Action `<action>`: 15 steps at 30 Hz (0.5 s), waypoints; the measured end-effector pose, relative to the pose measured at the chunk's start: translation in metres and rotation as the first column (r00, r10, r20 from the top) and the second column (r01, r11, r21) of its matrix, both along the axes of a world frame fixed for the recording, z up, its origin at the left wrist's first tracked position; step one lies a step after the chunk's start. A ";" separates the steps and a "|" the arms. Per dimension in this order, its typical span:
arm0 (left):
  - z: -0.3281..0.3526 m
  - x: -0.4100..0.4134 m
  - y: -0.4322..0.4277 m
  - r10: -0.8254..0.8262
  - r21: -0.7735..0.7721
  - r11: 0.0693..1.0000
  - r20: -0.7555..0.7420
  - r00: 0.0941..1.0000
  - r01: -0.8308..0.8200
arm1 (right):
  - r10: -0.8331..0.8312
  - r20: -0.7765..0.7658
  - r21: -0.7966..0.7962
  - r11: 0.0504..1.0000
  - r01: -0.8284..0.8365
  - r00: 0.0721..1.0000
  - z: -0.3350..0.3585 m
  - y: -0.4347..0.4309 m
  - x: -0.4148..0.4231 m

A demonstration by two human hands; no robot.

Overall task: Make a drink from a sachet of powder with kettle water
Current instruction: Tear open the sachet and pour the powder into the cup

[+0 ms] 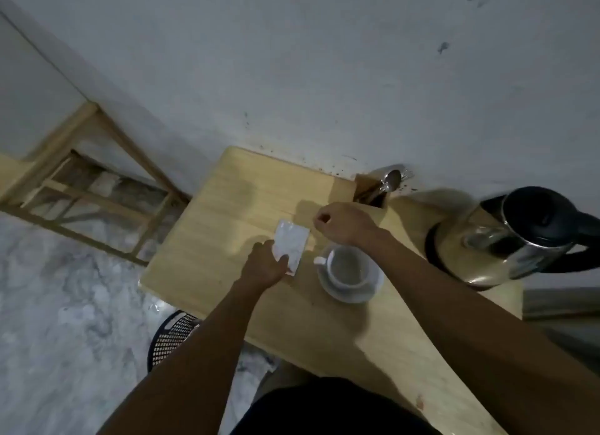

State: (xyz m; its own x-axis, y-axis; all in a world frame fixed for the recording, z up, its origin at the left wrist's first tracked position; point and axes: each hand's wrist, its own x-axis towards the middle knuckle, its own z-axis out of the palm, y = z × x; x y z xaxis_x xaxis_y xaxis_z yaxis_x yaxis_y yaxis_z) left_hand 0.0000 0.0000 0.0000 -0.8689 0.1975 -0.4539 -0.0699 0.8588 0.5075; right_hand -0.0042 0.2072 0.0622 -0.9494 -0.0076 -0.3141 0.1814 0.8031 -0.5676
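Observation:
My left hand (265, 266) grips a white sachet (291, 244) by its lower edge, holding it upright over the wooden table (227, 207). Just to the right, my right hand (341, 222) hovers with its fingers curled closed; whether it pinches anything is too small to tell. A white cup (349, 267) stands on a white saucer (352, 293) below the right wrist. At the far right, a steel kettle (506, 240) with a black lid and handle rests on the table. A spoon (391, 179) lies near the wall in a slot.
The table stands against a white wall. A black mesh basket (172, 335) sits on the marble floor under the table's left edge. A wooden frame (94, 188) leans at the left by the wall.

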 end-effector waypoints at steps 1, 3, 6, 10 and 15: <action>-0.008 0.000 -0.001 -0.010 -0.032 0.999 -0.010 1.000 0.010 | 0.003 0.057 0.026 1.000 -0.004 0.998 -0.007 -0.003 -0.007; -0.019 0.002 0.000 0.009 -0.135 0.991 -0.032 0.999 -0.014 | 0.001 0.154 0.080 0.997 -0.013 0.988 -0.018 -0.009 -0.017; -0.024 0.005 0.005 -0.036 -0.222 0.975 -0.135 0.990 0.005 | -0.004 0.284 0.121 0.992 -0.031 0.959 -0.037 -0.019 -0.031; -0.036 0.002 0.007 -0.049 -0.208 0.978 -0.158 0.986 0.016 | -0.036 0.282 0.142 0.990 -0.004 0.959 -0.061 -0.035 -0.042; -0.044 0.003 0.002 -0.056 -0.197 0.980 -0.201 0.978 0.016 | -0.136 0.244 0.146 0.984 0.102 0.960 -0.074 -0.048 -0.045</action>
